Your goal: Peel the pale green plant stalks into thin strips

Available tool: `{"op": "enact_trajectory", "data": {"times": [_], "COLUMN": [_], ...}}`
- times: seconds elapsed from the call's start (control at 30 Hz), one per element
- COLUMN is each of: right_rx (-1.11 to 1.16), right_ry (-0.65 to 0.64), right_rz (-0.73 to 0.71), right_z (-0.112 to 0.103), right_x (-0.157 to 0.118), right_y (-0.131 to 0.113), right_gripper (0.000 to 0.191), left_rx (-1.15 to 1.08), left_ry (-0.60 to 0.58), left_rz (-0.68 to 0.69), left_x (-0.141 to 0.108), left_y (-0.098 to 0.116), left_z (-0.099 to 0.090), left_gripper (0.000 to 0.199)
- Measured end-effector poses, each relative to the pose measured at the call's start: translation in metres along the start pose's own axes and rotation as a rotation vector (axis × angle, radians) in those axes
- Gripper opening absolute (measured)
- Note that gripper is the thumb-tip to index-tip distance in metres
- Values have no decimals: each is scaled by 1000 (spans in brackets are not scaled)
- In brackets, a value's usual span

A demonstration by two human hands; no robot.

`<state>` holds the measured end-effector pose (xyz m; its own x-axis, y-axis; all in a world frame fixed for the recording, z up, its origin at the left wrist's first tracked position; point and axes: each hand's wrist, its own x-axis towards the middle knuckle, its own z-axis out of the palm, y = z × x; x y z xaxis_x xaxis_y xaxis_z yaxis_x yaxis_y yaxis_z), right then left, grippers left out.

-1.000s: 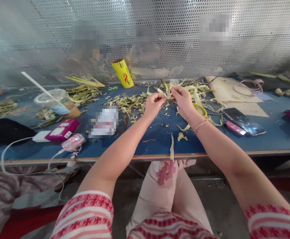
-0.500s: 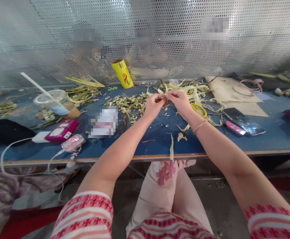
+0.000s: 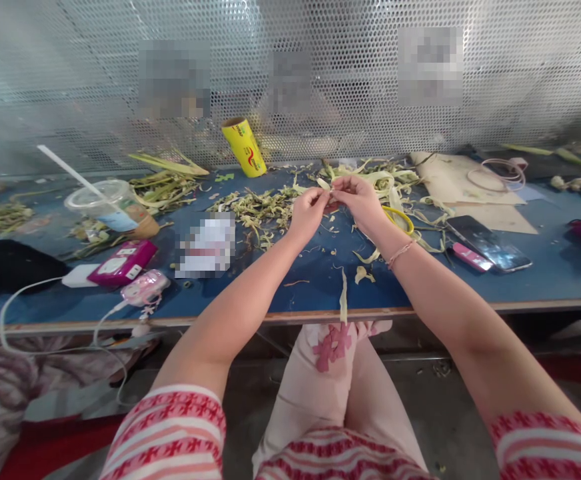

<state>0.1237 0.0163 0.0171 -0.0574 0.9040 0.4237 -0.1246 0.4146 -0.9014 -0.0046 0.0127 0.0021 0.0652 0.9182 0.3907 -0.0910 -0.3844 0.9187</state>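
Observation:
My left hand point(image 3: 310, 210) and my right hand point(image 3: 358, 200) meet above the blue table point(image 3: 250, 287), their fingertips pinched together around something too small to make out. Just behind the fingers lie pale green leaf strips point(image 3: 386, 183). A heap of dried plant pieces point(image 3: 265, 208) is to the left of my left hand. Beside my right wrist is a yellow ring point(image 3: 399, 219), partly hidden by the wrist. One pale strip point(image 3: 343, 297) hangs at the table's front edge.
A yellow tube point(image 3: 245, 148) stands at the back. On the left are a plastic cup with a straw point(image 3: 120, 212), a magenta device point(image 3: 123, 263) and white cables. A phone point(image 3: 490, 244) and brown paper point(image 3: 450, 180) lie on the right.
The fingers of my right hand have shifted slightly, with the fingertips lifted a little. Both hands stay together in nearly the same place.

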Motion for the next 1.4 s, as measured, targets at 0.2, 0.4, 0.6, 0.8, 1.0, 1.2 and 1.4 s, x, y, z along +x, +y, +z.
{"op": "enact_trajectory", "data": {"times": [0.2,0.4,0.6,0.8,1.0,1.2,1.4], "right_rx": [59,42,-30,-46,-64,-76,-69], "right_ry": [-44,-21,32,37,28,-42,-61], "right_rz": [81,99,111,138,52,-18,4], "right_z": [0,-2,-6,-8,-4,-1,-1], "right_x": [0,-2,-1,2,4,0,-1], "right_y": [-3,-6,-4,-5,-3,-7,-6], "right_gripper": [19,23,21,25,32,40,30], "left_rx": [105,55,8,72,70,57,-32], "left_ry": [33,28,37,6,-2,-15,-25], "left_rz": [56,12,-11,26,10,-2,-51], "left_x": [3,1,0,0,-2,1,1], "left_y": [-5,-1,3,-1,3,-1,3], "left_z": [-2,-1,-1,-3,-1,0,1], "left_gripper": [24,17,18,16,11,10,10]}}
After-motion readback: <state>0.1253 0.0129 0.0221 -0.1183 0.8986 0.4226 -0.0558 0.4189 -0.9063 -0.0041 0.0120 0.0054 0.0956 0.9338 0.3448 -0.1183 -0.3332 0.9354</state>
